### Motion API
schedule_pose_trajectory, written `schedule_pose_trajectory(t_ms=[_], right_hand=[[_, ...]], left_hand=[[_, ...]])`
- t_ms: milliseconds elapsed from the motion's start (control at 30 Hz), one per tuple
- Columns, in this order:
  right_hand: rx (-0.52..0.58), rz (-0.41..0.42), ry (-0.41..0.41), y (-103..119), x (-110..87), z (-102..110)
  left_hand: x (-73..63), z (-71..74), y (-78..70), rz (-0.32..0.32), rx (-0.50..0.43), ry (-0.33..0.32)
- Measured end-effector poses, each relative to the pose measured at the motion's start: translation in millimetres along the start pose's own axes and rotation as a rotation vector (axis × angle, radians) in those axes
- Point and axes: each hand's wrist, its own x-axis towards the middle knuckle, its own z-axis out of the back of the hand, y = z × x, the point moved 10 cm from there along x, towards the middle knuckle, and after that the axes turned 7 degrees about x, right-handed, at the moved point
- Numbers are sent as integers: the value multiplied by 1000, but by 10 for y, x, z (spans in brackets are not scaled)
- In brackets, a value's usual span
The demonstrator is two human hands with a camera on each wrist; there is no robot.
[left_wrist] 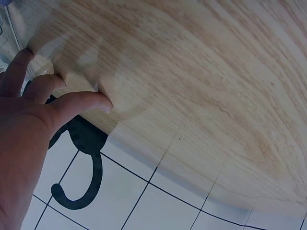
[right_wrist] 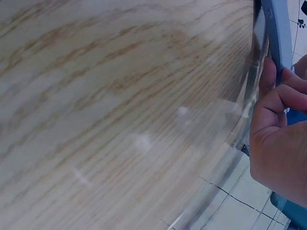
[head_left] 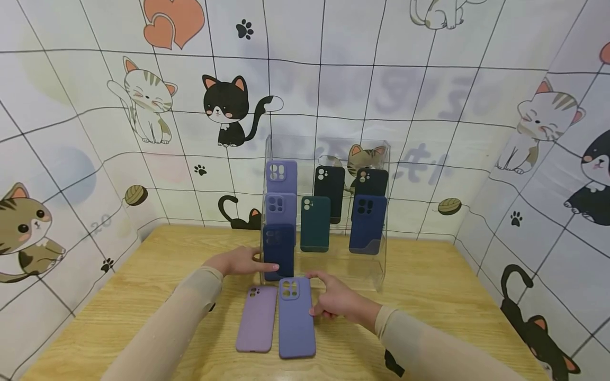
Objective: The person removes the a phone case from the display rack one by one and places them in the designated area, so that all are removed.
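My right hand [head_left: 339, 297] pinches a periwinkle phone case [head_left: 297, 329] by its right edge, its camera cutout toward the stand. The right wrist view shows that case edge-on between thumb and fingers [right_wrist: 270, 72]. At the lower left side of a clear acrylic display stand [head_left: 340, 275], my left hand [head_left: 237, 261] grips the stand's edge, thumb across the front of a navy phone case [head_left: 279, 244]. Its other fingers [left_wrist: 45, 85] bend around the side in the left wrist view. A mauve phone case [head_left: 257, 321] lies on the table left of the held one.
Two lilac cases [head_left: 287, 185] stand in the left column above the navy one. A green case [head_left: 315, 225], a black case [head_left: 335, 193] and a blue case [head_left: 367, 227] fill other slots, with another dark case behind the blue one. Cat-print cloth [head_left: 305, 90] backs the wooden table [head_left: 419, 296].
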Motion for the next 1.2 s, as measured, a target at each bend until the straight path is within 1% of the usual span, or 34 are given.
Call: schedule_pose_trajectory(t_ms=[200, 433, 600, 833, 967, 1033, 1133, 1200], right_hand=[[-16, -15, -4, -20, -11, -6], [-20, -27, -4, -65, -11, -14], [-60, -16, -27, -88, -13, -1], [-93, 7, -33, -67, -36, -46], [-142, 30, -60, -21, -48, -64], [-173, 34, -81, -13, -52, -66], [-195, 27, -102, -24, -60, -62], [-195, 18, -107, -40, -65, -60]], left_hand=[[6, 7, 10, 0, -19, 2], [-6, 20, -2, 3, -13, 4], [-21, 13, -14, -3, -13, 5], [-52, 27, -34, 0, -9, 5], [-50, 29, -25, 1, -10, -1], [-46, 19, -27, -9, -15, -3], [-40, 2, -32, -20, -26, -4], [-40, -9, -24, -17, -21, -4]])
